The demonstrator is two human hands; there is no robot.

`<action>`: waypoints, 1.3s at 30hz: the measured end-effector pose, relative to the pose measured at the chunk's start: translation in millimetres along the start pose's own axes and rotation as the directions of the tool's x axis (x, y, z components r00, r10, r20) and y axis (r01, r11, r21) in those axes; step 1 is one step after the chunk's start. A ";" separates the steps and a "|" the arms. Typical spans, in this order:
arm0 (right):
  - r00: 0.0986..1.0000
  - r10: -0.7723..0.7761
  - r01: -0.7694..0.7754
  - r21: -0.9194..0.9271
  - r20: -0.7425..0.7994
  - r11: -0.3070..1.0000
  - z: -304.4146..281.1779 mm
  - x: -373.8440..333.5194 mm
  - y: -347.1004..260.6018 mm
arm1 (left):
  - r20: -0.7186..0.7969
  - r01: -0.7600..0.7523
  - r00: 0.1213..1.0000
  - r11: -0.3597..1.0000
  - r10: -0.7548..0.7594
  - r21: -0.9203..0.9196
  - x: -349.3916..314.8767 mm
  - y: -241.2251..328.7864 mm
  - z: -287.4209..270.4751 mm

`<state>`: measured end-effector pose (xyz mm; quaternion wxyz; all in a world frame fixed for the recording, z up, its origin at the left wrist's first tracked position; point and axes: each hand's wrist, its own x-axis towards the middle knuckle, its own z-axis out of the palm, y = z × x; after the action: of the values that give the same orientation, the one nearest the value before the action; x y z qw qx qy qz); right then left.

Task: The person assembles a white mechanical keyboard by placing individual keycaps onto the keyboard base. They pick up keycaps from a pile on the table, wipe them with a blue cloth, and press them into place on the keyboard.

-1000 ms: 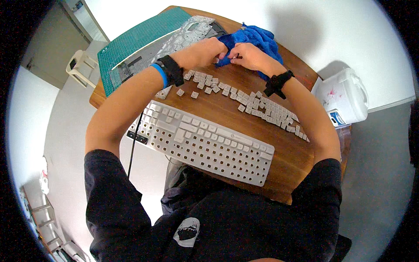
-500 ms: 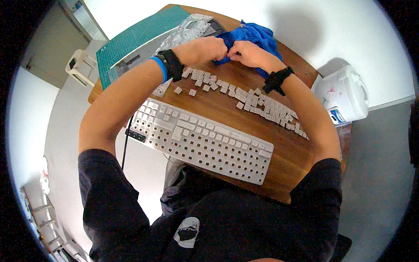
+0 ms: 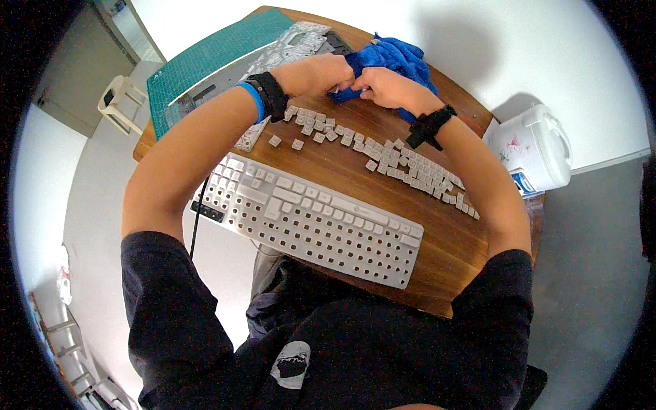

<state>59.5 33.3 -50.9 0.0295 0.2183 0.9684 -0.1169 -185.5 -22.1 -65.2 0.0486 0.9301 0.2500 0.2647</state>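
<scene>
At the far side of the table my left hand (image 3: 320,74) and my right hand (image 3: 385,87) meet over a bunched blue cloth (image 3: 400,56). The fingers of both are closed and bent, pinching folds of the cloth between them. By the left fingertips shows a small pale bit, too small to tell. Many loose white keycaps (image 3: 417,169) lie in a slanting band on the wood nearer to me. Closest to my body is a white keyboard (image 3: 328,229); its top rows carry caps, while much of the rest shows bare square switches.
A green cutting mat (image 3: 225,51) lies at the back left, with a grey patterned panel (image 3: 294,44) partly over it. Right of the wooden table (image 3: 451,263) stands a white lidded container (image 3: 540,150). A cream stool (image 3: 123,102) stands on the floor at left.
The whole view has shifted slightly. My fingers have moved a little against each other at the cloth, and a pale bit now shows by the left fingertips. Keyboard and loose keycaps lie as before.
</scene>
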 end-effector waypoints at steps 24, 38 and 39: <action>0.979 -0.051 0.074 0.113 -0.196 0.991 7.2 9.6 6.5 | 0.114 0.197 0.974 0.980 -0.198 0.019 3.9 8.7 -9.5; 0.954 -0.092 0.058 -0.124 -0.287 0.991 -1.9 -7.3 3.8 | 0.011 0.143 0.990 0.989 -0.143 -0.027 -2.2 -11.2 12.2; 0.935 -0.107 0.076 -0.102 -0.338 0.992 -3.9 -6.2 6.7 | -0.076 0.142 0.985 0.982 -0.153 -0.125 -3.8 -10.4 14.2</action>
<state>67.9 37.5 -47.9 -0.1355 0.1886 0.9720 -0.0358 -185.5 -14.4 -81.4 0.1129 0.8922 0.3039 0.3144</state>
